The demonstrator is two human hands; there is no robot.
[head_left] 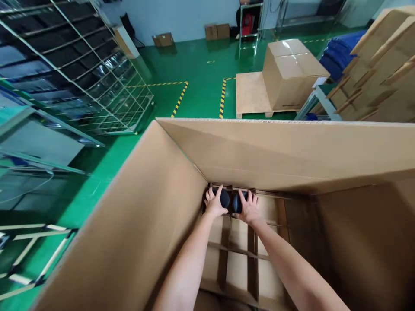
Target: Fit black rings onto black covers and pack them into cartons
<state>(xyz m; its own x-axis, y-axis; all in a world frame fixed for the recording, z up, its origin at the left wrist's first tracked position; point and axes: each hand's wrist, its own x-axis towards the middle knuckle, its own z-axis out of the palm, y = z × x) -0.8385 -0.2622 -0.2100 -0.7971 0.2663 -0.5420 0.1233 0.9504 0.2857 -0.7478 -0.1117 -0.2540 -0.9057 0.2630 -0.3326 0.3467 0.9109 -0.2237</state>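
Both my arms reach down into a large open cardboard box [285,147]. My left hand [214,203] is wrapped round a dark, round-topped object [225,198] in the far left corner. Just right of it, my right hand [248,207] grips a similar dark round object [237,202]. Each object sits at a cell of the cardboard divider grid [241,250] on the box floor. My fingers and palms cover much of both objects, so their exact kind does not show. Bare cardboard shows at the bottom of the nearer cells.
A wire cage cart [94,65] with dark goods stands at left, beside a metal-framed table [42,138]. Beyond the box, a closed carton [293,73] rests on a wooden pallet [251,93]. Stacked cardboard [382,73] rises at right. A person [248,17] is partly visible at the back.
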